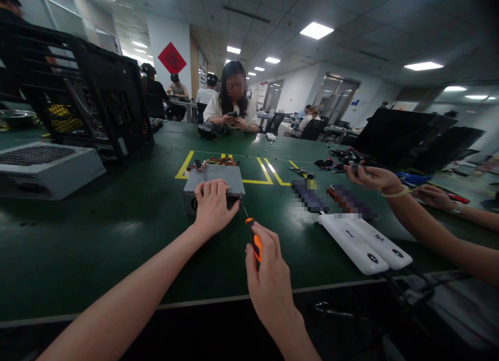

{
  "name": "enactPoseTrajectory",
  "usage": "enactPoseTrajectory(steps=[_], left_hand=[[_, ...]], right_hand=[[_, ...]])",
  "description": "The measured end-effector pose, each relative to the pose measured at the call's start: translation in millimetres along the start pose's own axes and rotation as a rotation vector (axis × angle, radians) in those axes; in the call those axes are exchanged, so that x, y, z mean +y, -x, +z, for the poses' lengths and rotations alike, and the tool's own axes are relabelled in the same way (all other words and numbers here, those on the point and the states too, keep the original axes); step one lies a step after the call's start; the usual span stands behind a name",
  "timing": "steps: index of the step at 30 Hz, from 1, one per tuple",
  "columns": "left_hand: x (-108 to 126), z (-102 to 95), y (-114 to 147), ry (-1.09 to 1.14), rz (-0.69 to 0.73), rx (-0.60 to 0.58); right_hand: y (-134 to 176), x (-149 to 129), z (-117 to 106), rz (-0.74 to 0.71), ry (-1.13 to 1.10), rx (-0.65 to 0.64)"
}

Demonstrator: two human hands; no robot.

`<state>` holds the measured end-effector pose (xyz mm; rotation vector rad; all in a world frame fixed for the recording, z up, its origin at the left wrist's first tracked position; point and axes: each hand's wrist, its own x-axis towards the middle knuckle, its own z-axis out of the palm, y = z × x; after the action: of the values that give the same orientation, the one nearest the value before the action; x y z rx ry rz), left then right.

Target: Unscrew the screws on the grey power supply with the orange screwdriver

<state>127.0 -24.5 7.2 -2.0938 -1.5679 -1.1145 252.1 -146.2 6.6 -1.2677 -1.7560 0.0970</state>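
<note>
A grey metal computer power supply (pixel 226 175) sits on the green table, with a bundle of coloured cables (pixel 212 164) at its far side. My left hand (pixel 212 205) grips its near side, fingers over the top and thumb down near the right corner. In my right hand (pixel 268 262) is an orange and black screwdriver (pixel 256 242). Its thin shaft points up and left, and the tip reaches the near right corner of the power supply. Whether the tip sits in a screw is too small to tell.
At left stand a black computer case (pixel 89 95) and a larger grey metal box (pixel 58 168). Two white power banks (pixel 358 241) and blurred-out phones lie at right. A co-worker's hands (pixel 374 179) work beside cables (pixel 343 158). Across the table (pixel 128 267) sits a person (pixel 230 103) holding a phone.
</note>
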Motion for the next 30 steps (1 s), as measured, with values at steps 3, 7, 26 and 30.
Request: enactPoseTrajectory(steps=[3, 7, 26, 30], left_hand=[[-0.4, 0.3, 0.0, -0.008, 0.002, 0.0], [-0.8, 0.7, 0.0, -0.012, 0.005, 0.002], [-0.8, -0.8, 0.0, -0.007, 0.0, -0.017], [-0.6, -0.6, 0.2, -0.027, 0.004, -0.013]], right_hand=[[-2.2, 0.7, -0.8, 0.054, 0.046, 0.057], [-3.0, -0.2, -1.5, -0.058, 0.12, 0.032], [-5.1, 2.3, 1.0, -0.118, 0.199, 0.042], [-6.5, 4.7, 1.0, -0.13, 0.136, 0.065]])
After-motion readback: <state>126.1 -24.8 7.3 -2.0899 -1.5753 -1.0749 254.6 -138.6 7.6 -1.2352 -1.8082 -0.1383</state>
